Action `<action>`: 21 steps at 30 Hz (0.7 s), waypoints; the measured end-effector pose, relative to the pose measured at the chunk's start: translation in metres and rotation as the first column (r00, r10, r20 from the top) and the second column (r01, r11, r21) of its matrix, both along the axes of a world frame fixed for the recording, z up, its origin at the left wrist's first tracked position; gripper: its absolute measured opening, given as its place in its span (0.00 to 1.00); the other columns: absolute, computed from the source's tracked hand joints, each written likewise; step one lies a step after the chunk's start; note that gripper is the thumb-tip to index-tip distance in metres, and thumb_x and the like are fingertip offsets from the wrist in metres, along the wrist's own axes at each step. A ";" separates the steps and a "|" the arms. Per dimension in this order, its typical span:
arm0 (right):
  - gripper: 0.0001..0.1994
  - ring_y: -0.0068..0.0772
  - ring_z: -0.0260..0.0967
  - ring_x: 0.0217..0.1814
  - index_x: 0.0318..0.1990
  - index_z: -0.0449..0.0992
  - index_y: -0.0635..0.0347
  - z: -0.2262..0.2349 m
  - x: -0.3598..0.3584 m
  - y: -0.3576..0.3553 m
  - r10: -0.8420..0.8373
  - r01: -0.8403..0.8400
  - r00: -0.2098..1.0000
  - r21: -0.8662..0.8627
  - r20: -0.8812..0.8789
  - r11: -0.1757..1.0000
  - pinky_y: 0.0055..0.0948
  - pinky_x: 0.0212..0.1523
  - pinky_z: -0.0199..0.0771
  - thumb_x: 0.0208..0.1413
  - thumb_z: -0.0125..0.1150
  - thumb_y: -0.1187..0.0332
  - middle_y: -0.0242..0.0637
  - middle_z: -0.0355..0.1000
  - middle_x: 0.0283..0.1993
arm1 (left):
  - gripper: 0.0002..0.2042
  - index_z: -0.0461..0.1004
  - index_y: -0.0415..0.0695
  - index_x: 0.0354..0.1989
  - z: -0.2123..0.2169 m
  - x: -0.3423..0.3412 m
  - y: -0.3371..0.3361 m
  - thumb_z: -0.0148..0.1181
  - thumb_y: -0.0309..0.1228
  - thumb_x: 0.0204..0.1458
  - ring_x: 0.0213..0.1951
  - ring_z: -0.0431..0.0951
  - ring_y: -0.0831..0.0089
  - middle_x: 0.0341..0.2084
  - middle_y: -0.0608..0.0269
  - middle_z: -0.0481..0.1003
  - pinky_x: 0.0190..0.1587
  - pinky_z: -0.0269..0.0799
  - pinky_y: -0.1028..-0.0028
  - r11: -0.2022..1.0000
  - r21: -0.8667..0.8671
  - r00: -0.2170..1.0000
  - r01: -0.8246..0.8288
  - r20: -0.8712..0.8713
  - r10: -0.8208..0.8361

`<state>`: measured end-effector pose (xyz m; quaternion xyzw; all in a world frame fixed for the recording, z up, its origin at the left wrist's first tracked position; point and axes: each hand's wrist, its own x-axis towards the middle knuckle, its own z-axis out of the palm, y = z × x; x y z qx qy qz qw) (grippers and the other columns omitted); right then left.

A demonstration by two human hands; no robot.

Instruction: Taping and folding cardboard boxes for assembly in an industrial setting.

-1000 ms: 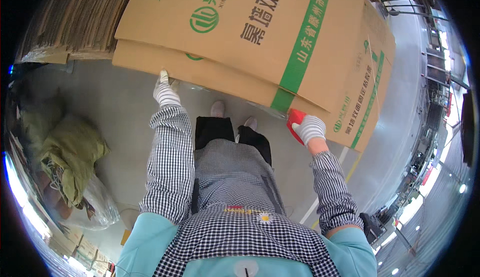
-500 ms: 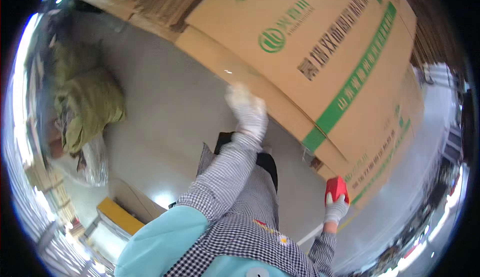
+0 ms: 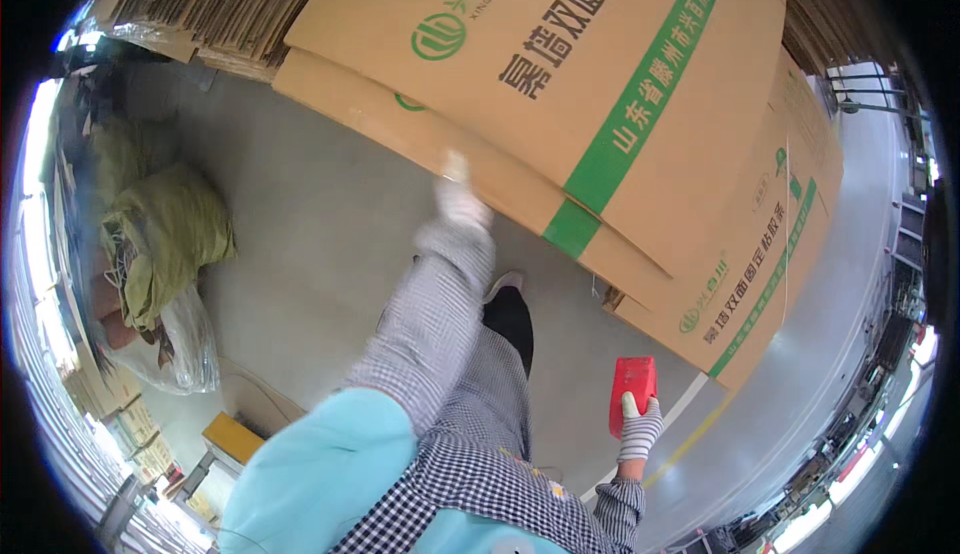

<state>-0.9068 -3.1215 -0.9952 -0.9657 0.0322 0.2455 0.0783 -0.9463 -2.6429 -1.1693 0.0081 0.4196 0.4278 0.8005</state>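
Note:
My left hand (image 3: 463,200), in a white glove, reaches to the near edge of the top flat cardboard sheet (image 3: 640,44). The hand is smeared by motion, and its fingers cannot be told apart; whether they grip the edge does not show. Lower right, away from the cardboard, my right hand (image 3: 640,432) wears a striped white glove with the fingertips closed around a red box-shaped object (image 3: 632,390). The brown sheet carries green bands and dark print. Beneath it, another cardboard sheet (image 3: 385,119) sticks out along the near edge.
More flat cardboard stands stacked (image 3: 215,4) at the far left. Green sacks (image 3: 165,234) and a clear plastic bag (image 3: 190,344) lie on the grey floor to the left. Near the lower left is a yellow-sided box (image 3: 233,438). A yellow floor line (image 3: 690,444) runs at the right.
The view has shifted, and the cardboard now sits further left in it. My left hand has moved a little along the sheet's near edge. The red object is now turned more upright.

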 end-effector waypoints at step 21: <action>0.25 0.25 0.71 0.43 0.50 0.75 0.68 0.046 -0.011 0.087 -0.097 0.504 0.846 0.730 -0.524 0.461 0.28 0.46 0.72 0.53 0.67 0.55 0.35 0.76 0.43 | 0.26 0.67 0.39 0.56 0.024 -0.088 -0.044 0.57 0.48 0.58 0.47 0.76 0.58 0.50 0.55 0.74 0.49 0.75 0.58 0.979 -0.001 0.875 0.203 -0.448 -0.182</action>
